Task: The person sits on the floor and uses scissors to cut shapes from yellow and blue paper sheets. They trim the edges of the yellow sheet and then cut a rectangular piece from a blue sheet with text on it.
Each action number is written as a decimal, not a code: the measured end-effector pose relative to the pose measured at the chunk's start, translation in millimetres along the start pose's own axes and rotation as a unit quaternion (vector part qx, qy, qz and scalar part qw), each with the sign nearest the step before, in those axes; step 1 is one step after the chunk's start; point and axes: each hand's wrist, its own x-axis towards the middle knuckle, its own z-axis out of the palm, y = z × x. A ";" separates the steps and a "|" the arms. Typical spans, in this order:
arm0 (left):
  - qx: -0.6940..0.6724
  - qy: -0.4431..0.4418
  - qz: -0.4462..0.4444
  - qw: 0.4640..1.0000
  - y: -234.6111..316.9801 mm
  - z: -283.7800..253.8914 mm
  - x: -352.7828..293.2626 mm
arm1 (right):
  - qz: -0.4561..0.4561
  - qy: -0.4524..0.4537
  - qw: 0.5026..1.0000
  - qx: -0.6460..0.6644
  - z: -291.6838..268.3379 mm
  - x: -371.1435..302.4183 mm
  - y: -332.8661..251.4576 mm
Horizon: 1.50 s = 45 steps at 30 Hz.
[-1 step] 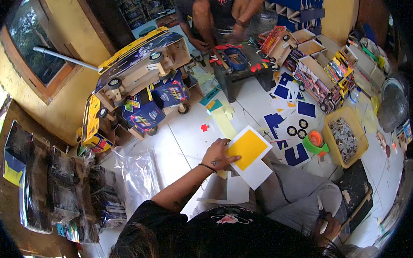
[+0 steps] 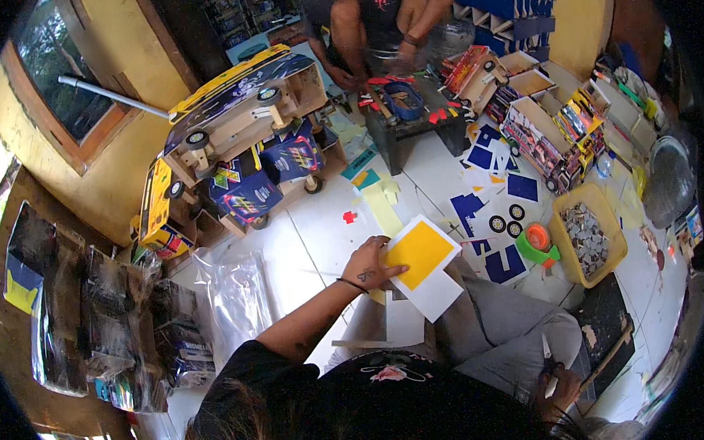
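My left hand [image 2: 367,265] pinches the left edge of a white sheet bearing a yellow rectangle [image 2: 420,254], its thumb lying on top. A second white piece [image 2: 436,297] shows beneath that sheet, above my lap. Another pale sheet [image 2: 404,323] lies lower, across my leg. Down at the right, beside my knee, my right hand [image 2: 562,386] is closed around a slim, pale, blade-like tool [image 2: 547,347]; shadow hides most of its handle. To the right of the held sheet, cut blue and white pieces [image 2: 503,264] are scattered on the tiles.
A yellow tub [image 2: 618,240] of small grey pieces stands at right, near a green tape dispenser [image 2: 537,245] and black toy wheels [image 2: 515,228]. Wooden toy trucks [image 2: 242,138] pile up at far left. Across from me, a person [image 2: 372,25] sits behind a low dark table [image 2: 395,133].
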 end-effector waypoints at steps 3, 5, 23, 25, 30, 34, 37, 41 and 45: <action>-0.163 -0.085 -0.138 0.973 -32.4 -1.1 -5.1 | 0.020 -0.054 0.997 0.057 -7.4 12.7 -3.0; -0.271 -0.117 -0.168 0.941 -64.7 -1.3 -18.5 | 0.018 -0.065 0.995 0.069 -12.3 20.0 -6.1; -0.189 0.053 -0.023 0.980 -18.0 -42.2 -106.9 | 0.277 -0.110 0.694 0.655 19.6 61.2 -72.8; -0.175 -0.187 -0.094 0.962 12.7 -17.8 -100.9 | 0.252 -0.109 0.705 0.654 24.7 63.4 -76.9; -0.073 -0.106 0.260 0.957 29.1 -2.2 -94.1 | 0.262 -0.094 0.717 0.639 26.7 51.5 -65.3; -0.047 -0.124 0.145 0.980 -9.9 -20.8 -110.9 | 0.276 -0.079 0.690 0.664 22.2 42.6 -57.0; -0.026 -0.184 -0.044 0.982 -51.0 -40.5 -132.5 | 0.305 -0.083 0.672 0.670 20.4 49.9 -59.0; -0.080 0.143 -0.052 0.985 -78.6 -68.3 -130.7 | 0.314 -0.081 0.655 0.683 16.4 75.9 -64.6; -0.148 0.257 -0.026 0.955 -32.0 -83.6 -69.0 | 0.274 -0.068 0.624 0.729 13.7 119.6 -69.5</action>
